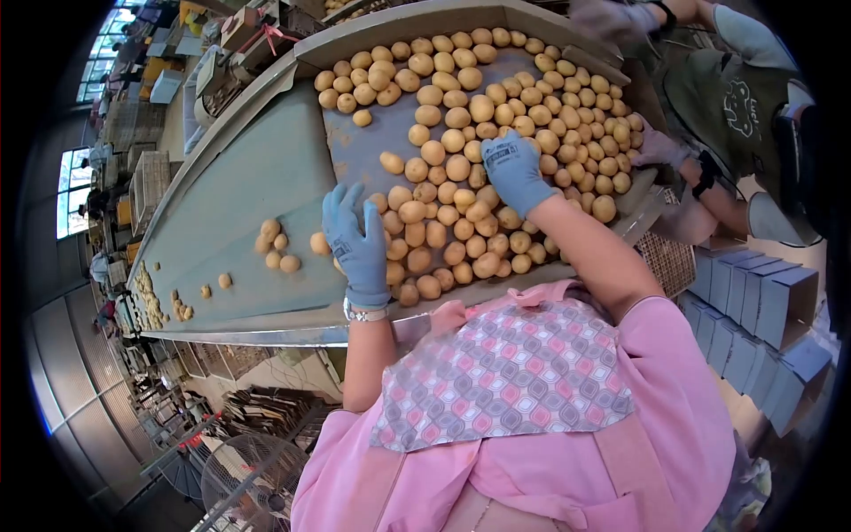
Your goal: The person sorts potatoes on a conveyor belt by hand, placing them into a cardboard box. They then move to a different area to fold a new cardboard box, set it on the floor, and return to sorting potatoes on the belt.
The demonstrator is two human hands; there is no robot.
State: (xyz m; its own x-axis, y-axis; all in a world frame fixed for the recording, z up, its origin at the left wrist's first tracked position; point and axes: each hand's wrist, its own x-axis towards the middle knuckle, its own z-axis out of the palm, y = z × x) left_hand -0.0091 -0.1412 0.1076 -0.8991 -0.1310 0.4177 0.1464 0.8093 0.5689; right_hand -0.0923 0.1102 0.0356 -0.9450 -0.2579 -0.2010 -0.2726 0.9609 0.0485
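Many round yellow potatoes (pixel 456 167) lie spread over the wide end of a sorting table. My left hand (pixel 356 248), in a blue-grey glove, rests at the left edge of the pile with its fingers stretched out and apart. Potatoes lie close against it on both sides. In the middle of the pile, my right hand (pixel 517 175) wears the same kind of glove. Its fingers are curled down among the potatoes, and the fingertips, along with anything in them, are hidden.
A green conveyor belt (pixel 248 168) stretches left, carrying a few loose potatoes. Across the table at right, a co-worker's gloved hand (pixel 660 146) touches the pile; another gloved hand (pixel 612 19) is blurred. Grey boxes (pixel 753 293) stand at right, a fan (pixel 253 483) at lower left.
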